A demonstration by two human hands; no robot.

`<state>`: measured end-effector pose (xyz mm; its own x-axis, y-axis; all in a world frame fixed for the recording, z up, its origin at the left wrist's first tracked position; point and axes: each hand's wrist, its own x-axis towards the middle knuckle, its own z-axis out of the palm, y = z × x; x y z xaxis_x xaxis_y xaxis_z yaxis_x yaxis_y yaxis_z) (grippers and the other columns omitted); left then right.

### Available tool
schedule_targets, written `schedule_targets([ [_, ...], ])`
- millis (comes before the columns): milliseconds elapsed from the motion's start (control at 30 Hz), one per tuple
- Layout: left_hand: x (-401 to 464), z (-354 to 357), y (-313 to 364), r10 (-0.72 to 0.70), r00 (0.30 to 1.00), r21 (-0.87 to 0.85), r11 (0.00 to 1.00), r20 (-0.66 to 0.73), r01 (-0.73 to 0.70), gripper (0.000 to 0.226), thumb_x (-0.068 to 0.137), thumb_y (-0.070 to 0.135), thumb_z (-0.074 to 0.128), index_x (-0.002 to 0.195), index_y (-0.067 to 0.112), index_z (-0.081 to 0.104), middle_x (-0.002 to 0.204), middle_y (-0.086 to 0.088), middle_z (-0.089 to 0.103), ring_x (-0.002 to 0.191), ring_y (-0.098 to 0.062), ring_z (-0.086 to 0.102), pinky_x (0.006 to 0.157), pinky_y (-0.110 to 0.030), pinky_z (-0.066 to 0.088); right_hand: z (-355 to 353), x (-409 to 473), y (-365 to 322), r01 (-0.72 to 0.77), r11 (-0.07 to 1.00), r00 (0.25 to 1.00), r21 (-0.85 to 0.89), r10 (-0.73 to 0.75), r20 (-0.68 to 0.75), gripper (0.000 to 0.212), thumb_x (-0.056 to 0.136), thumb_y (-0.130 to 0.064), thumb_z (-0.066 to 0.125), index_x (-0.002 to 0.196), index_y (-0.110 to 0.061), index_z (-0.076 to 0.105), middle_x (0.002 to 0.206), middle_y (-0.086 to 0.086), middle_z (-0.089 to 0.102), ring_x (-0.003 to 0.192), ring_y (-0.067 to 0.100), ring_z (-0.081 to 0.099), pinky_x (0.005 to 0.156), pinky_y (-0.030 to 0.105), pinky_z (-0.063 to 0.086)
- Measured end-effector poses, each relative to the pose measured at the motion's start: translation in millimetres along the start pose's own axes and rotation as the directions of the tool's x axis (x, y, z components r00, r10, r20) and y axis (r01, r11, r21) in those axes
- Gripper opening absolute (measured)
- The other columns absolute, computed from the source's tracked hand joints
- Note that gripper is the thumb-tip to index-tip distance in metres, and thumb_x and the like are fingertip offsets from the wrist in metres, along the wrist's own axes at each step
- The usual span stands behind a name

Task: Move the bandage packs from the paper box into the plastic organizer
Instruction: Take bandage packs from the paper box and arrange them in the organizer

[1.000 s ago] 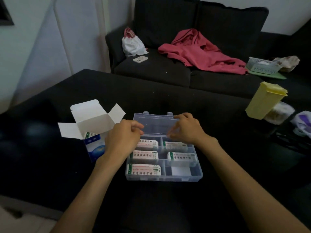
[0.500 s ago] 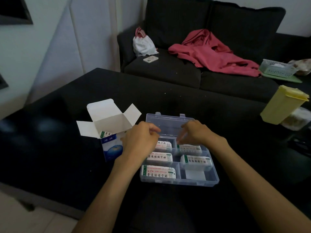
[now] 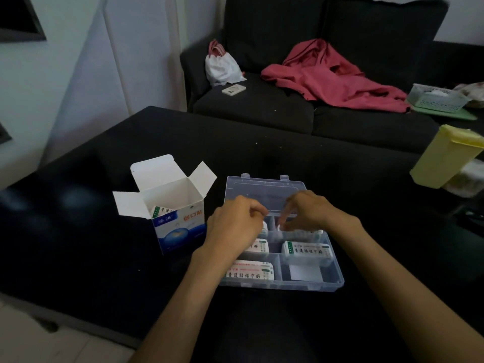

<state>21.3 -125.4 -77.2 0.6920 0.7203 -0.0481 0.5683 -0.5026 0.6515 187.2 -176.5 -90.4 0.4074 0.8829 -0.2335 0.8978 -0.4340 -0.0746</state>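
The blue-and-white paper box point(image 3: 180, 227) stands open on the black table, and one bandage pack point(image 3: 163, 211) shows inside it. To its right lies the clear plastic organizer point(image 3: 337, 275) with its lid point(image 3: 264, 189) folded flat behind. Bandage packs lie in its near left point(image 3: 250, 271), middle left point(image 3: 259, 245) and middle right point(image 3: 306, 250) compartments. My left hand point(image 3: 235, 226) hovers over the far left compartment with curled fingers and nothing visible in them. My right hand point(image 3: 306, 213) reaches down into the far right compartment and pinches the end of a pack point(image 3: 305, 233) there.
A yellow lidded container point(image 3: 445, 155) stands at the table's right edge. Behind the table is a dark sofa point(image 3: 262, 111) with a red garment point(image 3: 330, 77), a white bag point(image 3: 222, 65) and a pale basket point(image 3: 434, 98). A white slip point(image 3: 305, 272) lies in the near right compartment.
Both hands stay over the organizer's far compartments. My right fingers have dipped from the lid's edge down into the far right compartment. The view has shifted slightly.
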Motion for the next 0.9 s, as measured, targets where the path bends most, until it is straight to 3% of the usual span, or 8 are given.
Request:
schedule_targets([
  [100,4,6,5,-0.021,0.995,0.013,1.000,0.093,0.020,0.031,0.100,0.032,0.038,0.104,0.023,0.068,0.103,0.000,0.068,0.088,-0.014,0.063,0.063,-0.020,0.038,-1,-2,1,0.013,0.999,0.999,0.047,-0.015,0.035,0.007,0.085,-0.035,0.064,0.093,-0.033,0.065,0.119,-0.003,0.056,0.113,0.017,0.049,0.097,0.036,0.043],
  [200,5,12,13,-0.051,0.980,0.045,0.998,0.191,0.044,0.038,0.100,0.037,0.033,0.107,0.021,0.067,0.087,-0.001,0.060,0.074,-0.012,0.054,0.056,-0.021,0.031,-5,-10,5,0.026,0.989,0.998,0.147,-0.033,0.047,0.016,0.089,-0.033,0.060,0.102,-0.028,0.068,0.130,0.000,0.054,0.121,0.017,0.047,0.097,0.034,0.041],
  [333,6,20,21,-0.052,0.975,0.065,0.997,0.215,0.039,0.037,0.100,0.035,0.034,0.099,0.014,0.065,0.076,-0.001,0.055,0.067,-0.012,0.051,0.057,-0.025,0.036,-16,-20,16,-0.033,0.965,0.999,0.260,0.034,0.001,0.009,0.086,-0.024,0.064,0.093,-0.030,0.066,0.130,-0.003,0.053,0.124,0.017,0.046,0.096,0.035,0.041],
  [433,11,25,27,-0.078,0.979,0.114,0.992,0.188,0.058,0.033,0.100,0.034,0.033,0.087,0.015,0.057,0.078,-0.002,0.056,0.072,-0.013,0.053,0.066,-0.031,0.040,-22,-26,28,-0.223,0.892,0.965,0.394,0.258,-0.037,0.013,0.083,-0.020,0.068,0.084,-0.026,0.056,0.101,-0.001,0.060,0.093,0.013,0.058,0.076,0.028,0.046],
  [533,11,29,38,-0.044,0.989,0.262,0.965,0.142,0.005,0.033,0.100,0.033,0.030,0.078,0.018,0.049,0.076,-0.001,0.050,0.070,-0.013,0.047,0.071,-0.033,0.036,-20,-32,35,-0.389,0.831,0.917,0.397,0.391,0.079,0.017,0.085,-0.020,0.066,0.080,-0.019,0.050,0.088,0.004,0.058,0.079,0.015,0.059,0.075,0.031,0.052],
  [667,9,37,49,-0.029,0.989,0.396,0.918,0.142,-0.030,0.036,0.101,0.033,0.028,0.071,0.018,0.042,0.071,0.000,0.044,0.074,-0.017,0.045,0.076,-0.033,0.034,-17,-33,40,-0.493,0.751,0.870,0.439,0.413,0.270,0.012,0.088,-0.018,0.063,0.086,-0.013,0.052,0.085,0.007,0.066,0.066,0.013,0.064,0.055,0.023,0.050],
  [800,13,43,56,-0.070,0.980,0.451,0.892,0.184,-0.021,0.036,0.102,0.031,0.026,0.096,0.014,0.057,0.086,-0.003,0.051,0.091,-0.021,0.053,0.086,-0.035,0.038,-19,-33,44,-0.515,0.716,0.856,0.471,0.401,0.326,0.018,0.089,-0.019,0.063,0.103,-0.010,0.057,0.077,0.005,0.063,0.058,0.010,0.059,0.045,0.020,0.044],
  [900,17,42,56,-0.091,0.979,0.385,0.923,0.180,0.015,0.039,0.103,0.029,0.024,0.076,0.016,0.048,0.079,-0.002,0.050,0.086,-0.020,0.052,0.088,-0.037,0.041,-21,-31,44,-0.501,0.720,0.863,0.481,0.372,0.342,0.010,0.087,-0.012,0.064,0.093,-0.011,0.056,0.077,0.005,0.063,0.060,0.010,0.059,0.047,0.019,0.045],
])
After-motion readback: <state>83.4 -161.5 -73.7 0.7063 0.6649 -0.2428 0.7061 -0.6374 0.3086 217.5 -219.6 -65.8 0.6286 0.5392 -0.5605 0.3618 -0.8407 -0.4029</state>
